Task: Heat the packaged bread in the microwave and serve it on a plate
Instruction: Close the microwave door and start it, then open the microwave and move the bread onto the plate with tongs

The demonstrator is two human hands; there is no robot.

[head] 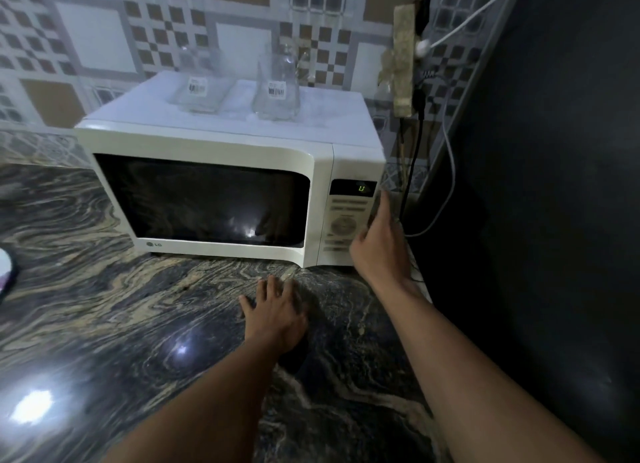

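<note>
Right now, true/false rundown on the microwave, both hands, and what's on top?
1. The microwave door is open. False: it is closed.
2. The left hand lies flat on the counter. True.
3. The right hand rests on the counter. False: it is raised at the right edge of the control panel, holding nothing.
4. Two clear glass vessels stand on top of the microwave. True.
5. The display is dark. False: a green character is lit.
</note>
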